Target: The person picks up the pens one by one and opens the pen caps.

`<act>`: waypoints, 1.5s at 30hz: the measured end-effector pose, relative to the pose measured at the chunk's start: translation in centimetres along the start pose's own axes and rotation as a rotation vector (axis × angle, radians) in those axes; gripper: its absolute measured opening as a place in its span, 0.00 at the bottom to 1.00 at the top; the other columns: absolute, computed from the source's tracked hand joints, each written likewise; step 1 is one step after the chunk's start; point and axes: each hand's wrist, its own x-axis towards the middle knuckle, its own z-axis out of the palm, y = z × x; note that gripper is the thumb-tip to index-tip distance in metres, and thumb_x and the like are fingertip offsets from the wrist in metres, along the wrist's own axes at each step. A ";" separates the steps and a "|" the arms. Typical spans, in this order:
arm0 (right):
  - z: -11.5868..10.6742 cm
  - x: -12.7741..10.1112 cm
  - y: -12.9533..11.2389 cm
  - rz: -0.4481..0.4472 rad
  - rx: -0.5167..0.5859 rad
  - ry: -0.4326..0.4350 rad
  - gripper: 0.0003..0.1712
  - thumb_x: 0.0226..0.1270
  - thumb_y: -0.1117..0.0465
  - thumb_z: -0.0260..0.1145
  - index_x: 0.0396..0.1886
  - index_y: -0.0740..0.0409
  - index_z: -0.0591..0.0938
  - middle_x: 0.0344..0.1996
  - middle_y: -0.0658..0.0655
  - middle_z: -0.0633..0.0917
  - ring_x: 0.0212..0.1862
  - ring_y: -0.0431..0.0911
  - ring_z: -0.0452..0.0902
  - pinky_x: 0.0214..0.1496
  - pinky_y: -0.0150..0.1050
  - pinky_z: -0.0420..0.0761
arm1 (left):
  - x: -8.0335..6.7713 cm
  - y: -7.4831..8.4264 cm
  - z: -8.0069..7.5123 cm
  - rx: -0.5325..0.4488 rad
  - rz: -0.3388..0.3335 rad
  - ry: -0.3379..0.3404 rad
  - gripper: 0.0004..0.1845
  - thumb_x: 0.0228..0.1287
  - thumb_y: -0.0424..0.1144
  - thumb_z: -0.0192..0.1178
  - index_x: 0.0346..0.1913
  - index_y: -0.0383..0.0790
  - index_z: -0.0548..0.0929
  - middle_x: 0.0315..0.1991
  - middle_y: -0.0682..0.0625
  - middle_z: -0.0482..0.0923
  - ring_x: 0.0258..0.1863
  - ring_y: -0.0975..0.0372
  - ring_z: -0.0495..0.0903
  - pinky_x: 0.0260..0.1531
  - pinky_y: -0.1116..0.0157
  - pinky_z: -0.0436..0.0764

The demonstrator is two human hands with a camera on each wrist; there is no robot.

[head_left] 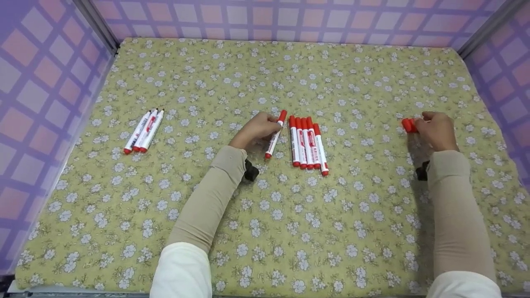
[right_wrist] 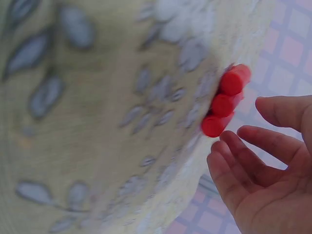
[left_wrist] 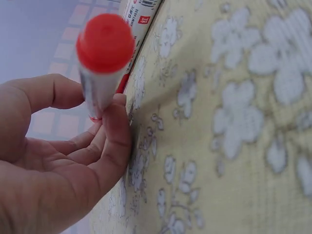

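Near the middle of the floral cloth (head_left: 265,231), the left hand (head_left: 255,130) pinched a cylindrical white marker (head_left: 275,134) with a smooth red cap between thumb and fingertips. Just beside it lay a row of five matching markers (head_left: 308,145). Toward the right edge, the right hand (head_left: 437,130) hovered spread and relaxed beside what appeared to be three red caps (right_wrist: 225,104); contact was unclear. Three more markers (head_left: 144,131) lay near the left edge.

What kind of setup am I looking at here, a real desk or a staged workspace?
Likely a staged workspace: a table under a floral cloth, boxed in by purple checked panels on metal posts, with only red-capped markers laid out in groups.
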 end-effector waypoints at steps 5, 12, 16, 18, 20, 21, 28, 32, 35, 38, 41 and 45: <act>0.1 -0.2 -1.2 -0.085 -0.013 0.015 0.38 0.73 0.43 0.45 0.73 0.64 0.59 0.71 0.69 0.62 0.66 0.64 0.64 0.55 0.47 0.76 | -0.2 0.1 -0.5 -0.053 0.019 -0.007 0.14 0.70 0.39 0.48 0.51 0.35 0.77 0.34 0.48 0.72 0.26 0.62 0.67 0.27 0.66 0.70; 0.4 -0.7 -3.5 -0.223 -0.041 -0.001 0.36 0.75 0.45 0.47 0.71 0.65 0.62 0.69 0.71 0.64 0.68 0.66 0.60 0.61 0.61 0.68 | -0.8 0.5 -1.0 -0.086 0.046 -0.026 0.19 0.74 0.43 0.48 0.59 0.36 0.75 0.48 0.42 0.76 0.35 0.58 0.75 0.37 0.63 0.76; 1.0 -1.5 -5.0 -0.301 -0.059 0.007 0.33 0.75 0.48 0.49 0.71 0.65 0.64 0.67 0.72 0.66 0.61 0.67 0.67 0.53 0.58 0.72 | -1.1 0.5 -1.4 -0.002 0.117 -0.014 0.19 0.73 0.44 0.49 0.58 0.35 0.77 0.48 0.38 0.78 0.34 0.56 0.75 0.36 0.61 0.75; 1.3 -1.9 -5.8 -0.343 -0.071 0.010 0.32 0.75 0.49 0.50 0.70 0.65 0.65 0.66 0.72 0.67 0.60 0.67 0.67 0.53 0.58 0.72 | -1.3 0.5 -1.5 0.048 0.156 -0.001 0.19 0.72 0.44 0.51 0.56 0.35 0.79 0.48 0.38 0.79 0.33 0.55 0.74 0.35 0.60 0.75; 1.6 -2.3 -6.7 -0.388 -0.078 0.013 0.31 0.75 0.50 0.52 0.69 0.66 0.66 0.65 0.72 0.68 0.61 0.67 0.67 0.57 0.61 0.70 | -1.4 0.5 -1.6 0.105 0.192 0.010 0.19 0.71 0.45 0.53 0.55 0.36 0.80 0.47 0.38 0.79 0.33 0.55 0.74 0.34 0.59 0.74; 1.7 -2.5 -7.1 -0.410 -0.080 0.013 0.30 0.75 0.51 0.52 0.69 0.66 0.67 0.65 0.72 0.68 0.65 0.66 0.63 0.60 0.62 0.67 | -1.5 0.6 -1.6 0.138 0.209 0.014 0.18 0.71 0.45 0.53 0.55 0.37 0.80 0.47 0.40 0.79 0.34 0.55 0.74 0.34 0.60 0.74; 2.7 -4.0 -10.0 -0.547 -0.089 -0.029 0.30 0.74 0.50 0.54 0.68 0.62 0.69 0.64 0.68 0.72 0.65 0.63 0.66 0.62 0.62 0.66 | -2.1 0.8 -1.6 0.355 0.361 0.016 0.16 0.68 0.45 0.56 0.51 0.40 0.83 0.42 0.48 0.81 0.34 0.61 0.75 0.33 0.66 0.74; 3.4 -5.0 -11.5 -0.611 -0.110 -0.071 0.29 0.74 0.50 0.55 0.68 0.61 0.70 0.64 0.66 0.73 0.65 0.62 0.67 0.63 0.61 0.67 | -2.4 0.9 -1.4 0.399 0.461 -0.006 0.13 0.68 0.42 0.57 0.48 0.39 0.85 0.37 0.48 0.81 0.28 0.62 0.71 0.29 0.67 0.71; 3.9 -5.7 -12.6 -0.660 -0.135 -0.094 0.28 0.73 0.51 0.56 0.67 0.60 0.71 0.64 0.66 0.73 0.66 0.62 0.66 0.63 0.60 0.67 | -2.8 1.1 -1.2 0.434 0.512 -0.012 0.12 0.68 0.41 0.57 0.48 0.40 0.85 0.37 0.49 0.82 0.27 0.63 0.70 0.30 0.67 0.71; 4.4 -6.4 -13.6 -0.708 -0.168 -0.119 0.28 0.73 0.50 0.56 0.67 0.60 0.72 0.65 0.65 0.72 0.67 0.61 0.65 0.65 0.60 0.66 | -3.1 1.3 -0.9 0.490 0.566 0.000 0.12 0.68 0.42 0.58 0.47 0.39 0.85 0.40 0.49 0.82 0.31 0.63 0.72 0.33 0.67 0.73; 5.0 -7.2 -14.5 -0.767 -0.206 -0.140 0.28 0.73 0.50 0.56 0.67 0.59 0.72 0.65 0.64 0.73 0.68 0.59 0.65 0.65 0.59 0.67 | -3.7 1.7 -0.7 0.557 0.625 0.015 0.13 0.69 0.43 0.58 0.48 0.39 0.85 0.43 0.48 0.81 0.36 0.62 0.74 0.38 0.66 0.75; 5.9 -8.3 -15.7 -0.853 -0.258 -0.169 0.27 0.73 0.52 0.57 0.67 0.58 0.72 0.64 0.63 0.74 0.66 0.58 0.68 0.64 0.57 0.69 | -4.5 2.1 -0.5 0.639 0.699 0.032 0.14 0.69 0.43 0.57 0.48 0.37 0.85 0.43 0.47 0.81 0.37 0.61 0.74 0.39 0.64 0.77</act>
